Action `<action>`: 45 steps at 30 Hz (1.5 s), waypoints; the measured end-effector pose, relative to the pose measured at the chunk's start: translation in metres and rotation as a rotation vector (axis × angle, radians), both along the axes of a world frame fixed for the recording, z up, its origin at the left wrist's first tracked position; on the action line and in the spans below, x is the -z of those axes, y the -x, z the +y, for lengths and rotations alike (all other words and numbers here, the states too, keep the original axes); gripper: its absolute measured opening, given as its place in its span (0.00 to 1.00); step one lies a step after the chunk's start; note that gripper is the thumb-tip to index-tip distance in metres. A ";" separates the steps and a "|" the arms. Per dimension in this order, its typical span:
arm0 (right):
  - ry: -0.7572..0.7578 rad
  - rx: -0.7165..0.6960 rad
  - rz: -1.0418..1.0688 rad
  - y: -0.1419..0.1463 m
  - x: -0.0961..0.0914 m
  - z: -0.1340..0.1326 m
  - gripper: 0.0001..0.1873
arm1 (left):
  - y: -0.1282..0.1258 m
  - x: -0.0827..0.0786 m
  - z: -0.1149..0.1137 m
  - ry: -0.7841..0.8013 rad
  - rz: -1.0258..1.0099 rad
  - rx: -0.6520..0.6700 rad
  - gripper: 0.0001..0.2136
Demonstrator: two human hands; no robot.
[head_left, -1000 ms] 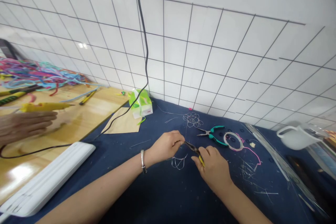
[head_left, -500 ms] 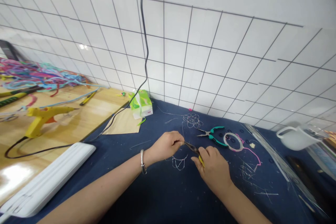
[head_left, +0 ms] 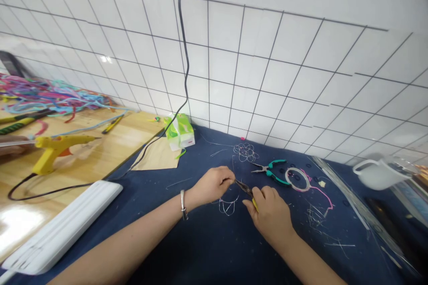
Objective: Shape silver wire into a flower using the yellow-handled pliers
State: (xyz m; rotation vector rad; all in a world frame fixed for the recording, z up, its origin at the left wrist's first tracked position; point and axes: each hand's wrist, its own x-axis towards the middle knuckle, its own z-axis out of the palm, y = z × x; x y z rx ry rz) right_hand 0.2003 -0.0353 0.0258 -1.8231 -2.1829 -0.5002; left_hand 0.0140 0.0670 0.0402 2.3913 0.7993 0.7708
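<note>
My left hand pinches thin silvery wire, whose bent loops hang below the fingers over the dark blue cloth. In my right hand are pliers with yellow grips, the fingers wrapped round the handles. Their dark jaws point left and reach the wire at my left fingertips; whether the jaws are fully closed is too small to tell. Beyond my hands lies a flower-shaped wire piece. To its right rest pliers with teal handles, beside a ring-shaped spool with pink cord.
Cut wire pieces lie right of my hand. A white mug stands far right. On the left are a power strip, a yellow glue gun and another person's hand. A green tissue pack sits by the wall.
Another person's hand has come into view at the left edge, behind the glue gun. My hands stay almost in place, with the wire loops shifted slightly.
</note>
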 end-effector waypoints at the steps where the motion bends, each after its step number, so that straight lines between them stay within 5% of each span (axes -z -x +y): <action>1: -0.005 0.004 -0.008 0.001 0.000 0.000 0.18 | 0.000 0.001 0.000 -0.005 0.002 -0.001 0.08; 19: 0.000 0.030 -0.062 0.006 0.006 0.000 0.15 | -0.004 0.011 -0.002 -0.035 0.051 -0.070 0.09; 29: 0.040 -0.027 0.067 -0.002 0.002 0.004 0.14 | -0.002 0.001 0.001 0.118 -0.023 -0.044 0.08; 45: 0.086 0.015 0.034 0.002 0.004 0.002 0.14 | -0.005 0.012 -0.001 -0.022 0.080 -0.064 0.09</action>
